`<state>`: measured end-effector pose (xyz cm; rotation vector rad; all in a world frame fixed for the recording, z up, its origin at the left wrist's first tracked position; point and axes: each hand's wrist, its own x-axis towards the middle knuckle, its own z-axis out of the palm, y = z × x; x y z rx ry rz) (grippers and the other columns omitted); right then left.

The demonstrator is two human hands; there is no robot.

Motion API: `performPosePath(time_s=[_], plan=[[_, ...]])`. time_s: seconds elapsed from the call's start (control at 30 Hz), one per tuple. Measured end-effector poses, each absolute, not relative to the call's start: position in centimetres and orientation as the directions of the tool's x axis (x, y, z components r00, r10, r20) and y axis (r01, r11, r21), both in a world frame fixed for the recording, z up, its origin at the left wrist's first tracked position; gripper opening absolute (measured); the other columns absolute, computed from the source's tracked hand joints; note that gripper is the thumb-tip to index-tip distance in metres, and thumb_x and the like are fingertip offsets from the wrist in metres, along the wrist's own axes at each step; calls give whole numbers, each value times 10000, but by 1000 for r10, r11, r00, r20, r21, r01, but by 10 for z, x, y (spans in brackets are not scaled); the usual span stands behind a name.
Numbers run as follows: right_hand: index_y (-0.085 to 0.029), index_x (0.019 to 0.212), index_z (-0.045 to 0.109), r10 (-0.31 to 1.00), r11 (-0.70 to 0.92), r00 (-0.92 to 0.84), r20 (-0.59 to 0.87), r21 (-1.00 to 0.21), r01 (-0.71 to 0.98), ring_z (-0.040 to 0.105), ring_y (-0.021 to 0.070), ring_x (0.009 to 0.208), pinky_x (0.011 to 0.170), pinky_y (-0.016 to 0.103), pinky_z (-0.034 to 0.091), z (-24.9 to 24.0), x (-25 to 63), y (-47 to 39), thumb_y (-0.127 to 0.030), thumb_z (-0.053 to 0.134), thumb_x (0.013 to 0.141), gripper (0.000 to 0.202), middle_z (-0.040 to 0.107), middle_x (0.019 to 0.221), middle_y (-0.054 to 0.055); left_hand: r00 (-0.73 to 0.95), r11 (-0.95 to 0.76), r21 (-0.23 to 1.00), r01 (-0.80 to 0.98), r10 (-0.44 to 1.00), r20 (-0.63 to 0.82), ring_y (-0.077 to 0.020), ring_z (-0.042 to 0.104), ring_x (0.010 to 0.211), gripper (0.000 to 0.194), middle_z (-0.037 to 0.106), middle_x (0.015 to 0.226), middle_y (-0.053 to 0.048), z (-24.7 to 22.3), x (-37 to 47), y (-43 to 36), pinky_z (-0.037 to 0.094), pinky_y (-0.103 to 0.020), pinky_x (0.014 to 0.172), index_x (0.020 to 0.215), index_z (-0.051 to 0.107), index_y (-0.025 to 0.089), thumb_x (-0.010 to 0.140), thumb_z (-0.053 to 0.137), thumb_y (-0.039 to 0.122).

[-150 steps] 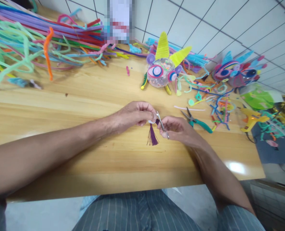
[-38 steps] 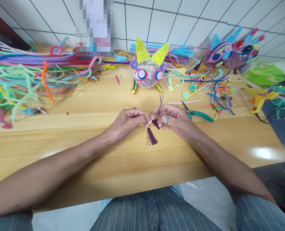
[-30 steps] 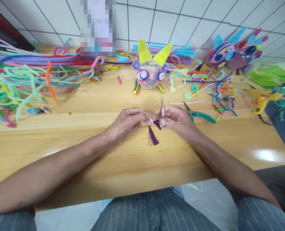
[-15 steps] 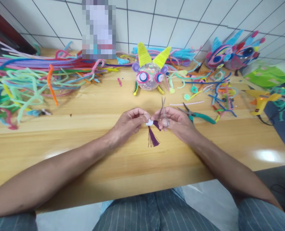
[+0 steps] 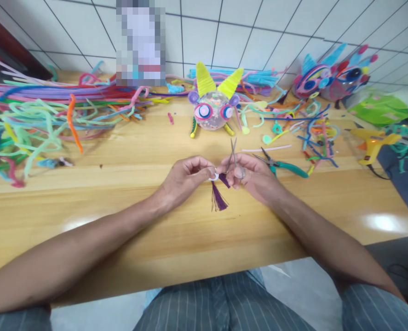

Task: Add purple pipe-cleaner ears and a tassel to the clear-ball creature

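Observation:
My left hand (image 5: 190, 177) pinches a small white piece (image 5: 213, 176) at the middle of the table. From this piece a purple tassel (image 5: 219, 197) hangs down, its threads spread at the bottom. My right hand (image 5: 250, 174) is closed around small scissors (image 5: 232, 156), whose slightly parted blades point up and away from me. A second purple bunch (image 5: 224, 179) lies against the right fingertips. Beyond my hands stands a clear round figure (image 5: 212, 120) with yellow horns and pink-and-blue eyes.
Pliers (image 5: 286, 166) with green handles lie right of my right hand. A yellow glue gun (image 5: 372, 142) is at the right edge. Colourful fuzzy stems (image 5: 45, 119) are heaped at left. Two more decorated figures (image 5: 310, 80) and a green bag (image 5: 379, 108) stand back right.
The white piece has tilted slightly and shows less of its face between my fingers. My hands have otherwise barely moved.

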<state>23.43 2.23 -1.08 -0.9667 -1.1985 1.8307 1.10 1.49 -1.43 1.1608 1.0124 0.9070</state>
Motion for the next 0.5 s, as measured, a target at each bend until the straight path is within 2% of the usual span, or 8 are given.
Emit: performPosePath(time_s=[0.1,0.33,0.5], plan=[[-193,1050,742,866,-305,-455,-209,-940,-149,583,108,669,541,227,408,-12,235,23,-454,905,792,401,784,990,64,302,80,996,51,949,-92,-140,651,733,215,767,799,-33,-16,10,14,509,-272,752,811,756,158,831,763,372],[-185,1024,750,853,-322,-469,-229,-938,-129,569,94,656,530,214,387,-9,235,23,-440,900,802,370,779,973,57,300,-151,938,313,953,53,-89,475,547,174,719,690,5,-19,8,10,368,-240,557,813,764,165,878,665,293],[-188,1042,755,847,-323,-478,-235,-940,-111,575,100,667,536,215,397,-9,236,23,-445,889,818,367,788,985,65,321,-278,895,350,933,164,-76,473,527,116,702,666,30,-19,8,8,388,-222,557,786,726,173,871,646,173]])
